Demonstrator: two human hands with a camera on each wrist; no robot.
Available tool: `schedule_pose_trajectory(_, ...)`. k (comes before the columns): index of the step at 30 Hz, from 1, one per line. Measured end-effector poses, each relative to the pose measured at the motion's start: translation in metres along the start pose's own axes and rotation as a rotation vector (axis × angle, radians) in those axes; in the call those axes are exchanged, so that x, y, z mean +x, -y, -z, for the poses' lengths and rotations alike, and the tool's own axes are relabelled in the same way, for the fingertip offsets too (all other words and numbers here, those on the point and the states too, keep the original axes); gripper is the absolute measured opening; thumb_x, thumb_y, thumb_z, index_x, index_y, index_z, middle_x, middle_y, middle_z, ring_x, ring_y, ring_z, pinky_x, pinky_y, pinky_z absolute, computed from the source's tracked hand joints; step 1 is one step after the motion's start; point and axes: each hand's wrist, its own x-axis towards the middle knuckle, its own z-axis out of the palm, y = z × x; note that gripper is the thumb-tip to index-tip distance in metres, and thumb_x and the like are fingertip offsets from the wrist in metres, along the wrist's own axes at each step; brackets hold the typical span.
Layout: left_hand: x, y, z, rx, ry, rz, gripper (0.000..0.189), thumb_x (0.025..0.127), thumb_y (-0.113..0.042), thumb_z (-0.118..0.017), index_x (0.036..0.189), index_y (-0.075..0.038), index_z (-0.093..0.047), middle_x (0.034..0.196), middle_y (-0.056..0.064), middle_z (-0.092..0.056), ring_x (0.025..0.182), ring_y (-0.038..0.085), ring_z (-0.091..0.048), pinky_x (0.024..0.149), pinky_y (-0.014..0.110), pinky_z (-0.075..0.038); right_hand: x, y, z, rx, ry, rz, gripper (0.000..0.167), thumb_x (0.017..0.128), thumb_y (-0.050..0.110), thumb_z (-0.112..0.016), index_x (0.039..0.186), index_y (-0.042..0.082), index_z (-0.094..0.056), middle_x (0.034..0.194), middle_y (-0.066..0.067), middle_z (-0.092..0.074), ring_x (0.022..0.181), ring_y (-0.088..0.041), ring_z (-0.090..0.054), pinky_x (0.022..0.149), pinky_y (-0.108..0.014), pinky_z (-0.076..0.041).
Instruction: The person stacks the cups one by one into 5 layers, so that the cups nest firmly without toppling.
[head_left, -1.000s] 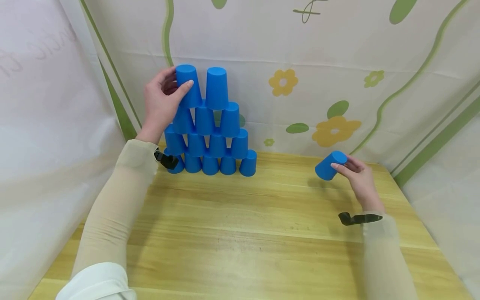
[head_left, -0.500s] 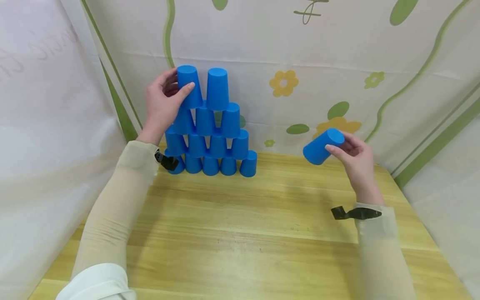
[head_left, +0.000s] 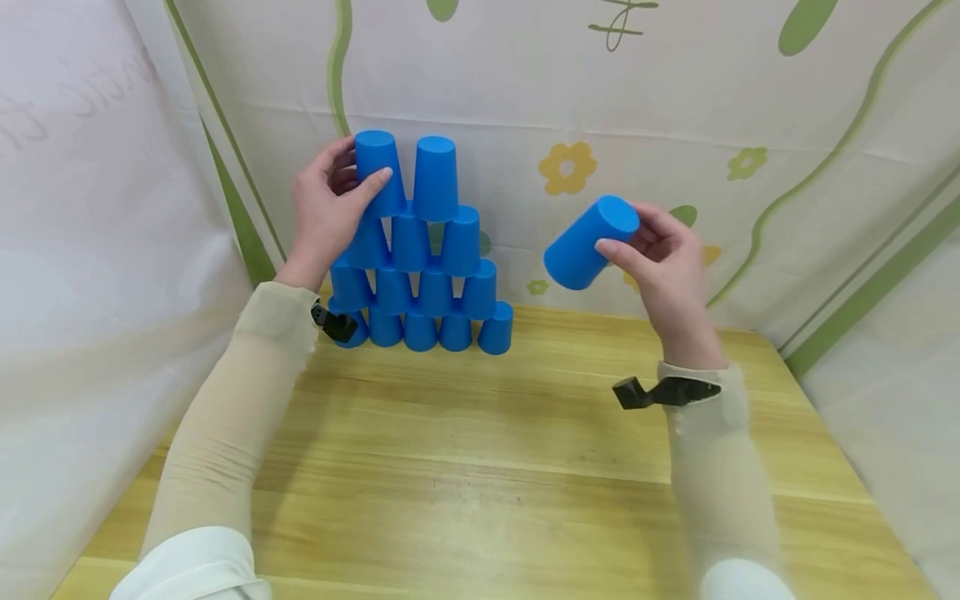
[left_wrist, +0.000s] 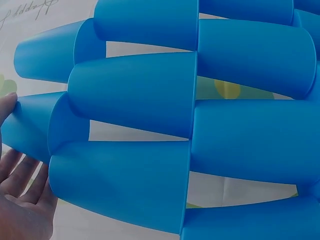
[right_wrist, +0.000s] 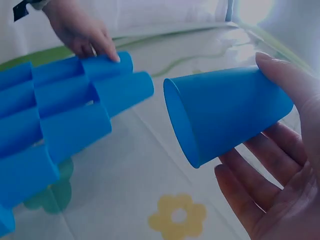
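Note:
Upside-down blue cups form a stacked wall of several rows, with two cups side by side on top. My left hand grips the top row's left cup, thumb across its front and fingers behind. That cup rests on the row below, as the left wrist view also shows. To its right the other top cup stands untouched. Off to the right, my right hand holds a loose blue cup in the air near its base. This cup tilts, its open mouth facing down and left toward the stack, apart from it.
The stack stands near the back of a wooden table. Behind it hangs a pale curtain printed with flowers and leaves. More white cloth closes off the left side, close to my left arm.
My right hand has lifted its cup from low over the table, up and leftward toward the stack. The left hand stays on its top cup, and the stack looks unchanged.

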Motion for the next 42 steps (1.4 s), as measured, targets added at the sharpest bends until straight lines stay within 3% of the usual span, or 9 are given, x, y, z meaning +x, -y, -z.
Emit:
schedule_pose_trajectory(11,-0.005,0.005,0.001,-0.04,0.001,-0.026,0.06,0.093,-0.034,-0.076,0.147,-0.02,-0.054,0.142,-0.001,-0.059,0.125,0.018,-0.058,0.108,0.034,-0.044,0.048,0.021,-0.056,0.034,0.072,0.044,0.041,0.084,0.014,-0.086,0.122,0.006,-0.073,0.118,-0.014,-0.07,0.108,-0.031,-0.065,0.098,-0.036,-0.052)
schedule_pose_trajectory(18,-0.03,-0.01,0.008,-0.024,-0.017,-0.051,0.059,0.095,-0.026,-0.075,0.147,-0.009,-0.053,0.142,0.006,-0.059,0.126,0.022,-0.058,0.11,0.033,-0.042,0.073,0.024,-0.078,0.047,0.064,0.038,0.04,0.087,0.01,-0.081,0.125,0.008,-0.071,0.121,-0.01,-0.07,0.114,-0.028,-0.064,0.1,-0.037,-0.051)
schedule_pose_trajectory(23,-0.038,0.012,0.015,-0.021,-0.044,-0.072,0.058,0.093,-0.027,-0.077,0.146,-0.014,-0.055,0.141,0.004,-0.06,0.126,0.023,-0.058,0.109,0.03,-0.042,0.09,0.025,-0.092,0.074,0.032,0.015,0.043,0.088,0.012,-0.081,0.127,0.007,-0.064,0.123,-0.007,-0.07,0.117,-0.024,-0.063,0.101,-0.036,-0.05)
schedule_pose_trajectory(29,-0.072,0.017,0.027,-0.003,-0.04,-0.069,0.057,0.094,-0.025,-0.077,0.146,-0.015,-0.055,0.14,0.004,-0.06,0.125,0.018,-0.058,0.108,0.032,-0.043,0.107,0.028,-0.108,0.063,-0.02,-0.038,0.044,0.089,0.017,-0.081,0.127,0.009,-0.059,0.125,-0.002,-0.07,0.118,-0.018,-0.062,0.1,-0.032,-0.05)
schedule_pose_trajectory(35,-0.115,0.015,0.029,0.029,0.056,-0.045,0.054,0.095,-0.015,-0.075,0.143,-0.003,-0.055,0.138,0.015,-0.061,0.126,0.028,-0.057,0.108,0.042,-0.044,0.12,0.032,-0.121,0.062,-0.016,-0.033,0.042,0.091,0.016,-0.079,0.129,0.009,-0.061,0.125,-0.001,-0.069,0.118,-0.018,-0.062,0.098,-0.03,-0.05)
schedule_pose_trajectory(42,-0.158,0.068,0.021,0.027,0.232,0.059,0.057,0.094,-0.024,-0.077,0.145,-0.01,-0.055,0.14,0.007,-0.06,0.127,0.025,-0.056,0.109,0.051,-0.042,0.128,0.031,-0.136,0.047,-0.017,-0.06,0.041,0.092,0.018,-0.078,0.13,0.012,-0.065,0.125,0.0,-0.068,0.116,-0.014,-0.062,0.095,-0.027,-0.052)
